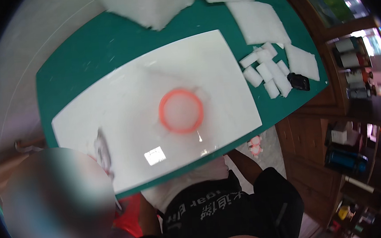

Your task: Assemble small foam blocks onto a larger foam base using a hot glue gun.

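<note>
Both my hands are out of sight below the near table edge; only the forearms show. My left forearm (148, 218) reaches up beside a red thing, and my right forearm (245, 164) runs to the edge of the green mat. Between them, at my lap, lies white fabric-like material (173, 187). On a glossy white board (121, 97) sits a round thing with an orange rim (183, 132) and a pale middle, slightly blurred. Near the board's left side lies a slim grey object (102, 150), its kind unclear.
White fluffy slabs (256, 22) and several small white blocks (265, 72) lie at the right on the green mat (84, 73), beside a black object (299, 82). A large white block (152, 5) stands at the back. A blurred round shape (58, 205) covers the lower left. Wooden shelves (309, 145) stand right.
</note>
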Available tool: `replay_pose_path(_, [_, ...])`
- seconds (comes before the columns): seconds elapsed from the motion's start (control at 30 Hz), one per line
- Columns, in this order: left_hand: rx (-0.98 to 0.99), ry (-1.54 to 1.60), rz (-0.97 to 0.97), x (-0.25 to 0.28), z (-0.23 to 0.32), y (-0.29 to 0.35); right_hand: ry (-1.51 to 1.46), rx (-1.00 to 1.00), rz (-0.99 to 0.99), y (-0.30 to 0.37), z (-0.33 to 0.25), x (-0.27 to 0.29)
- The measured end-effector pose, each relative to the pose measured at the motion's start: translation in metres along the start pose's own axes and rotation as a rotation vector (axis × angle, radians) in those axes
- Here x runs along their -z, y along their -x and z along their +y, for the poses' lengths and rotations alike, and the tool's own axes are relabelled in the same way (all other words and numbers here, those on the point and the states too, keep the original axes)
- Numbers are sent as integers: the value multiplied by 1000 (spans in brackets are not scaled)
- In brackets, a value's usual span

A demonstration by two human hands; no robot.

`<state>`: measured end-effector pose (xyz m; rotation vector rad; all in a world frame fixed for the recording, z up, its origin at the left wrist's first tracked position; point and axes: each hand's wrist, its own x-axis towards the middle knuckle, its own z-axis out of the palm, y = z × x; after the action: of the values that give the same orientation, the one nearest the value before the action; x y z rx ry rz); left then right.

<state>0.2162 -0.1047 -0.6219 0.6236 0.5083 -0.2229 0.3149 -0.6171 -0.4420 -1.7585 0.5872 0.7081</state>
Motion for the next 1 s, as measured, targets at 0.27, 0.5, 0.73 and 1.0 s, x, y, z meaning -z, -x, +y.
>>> replay_pose_path(0.27, [-381, -1104, 327, -119, 42, 174, 77, 26, -136, 40, 12, 74])
replay_pose_path(0.5, [-416, -1066, 465, -159, 91, 245, 55, 437, 47, 78, -46, 109])
replay_pose_path(0.73, [-492, -1135, 525, -170, 135, 272, 453, 528, -132, 153, -114, 139])
replay_pose_path(1.0, [-118, -1434, 455, -244, 235, 343, 378, 629, -457, 257, -218, 162])
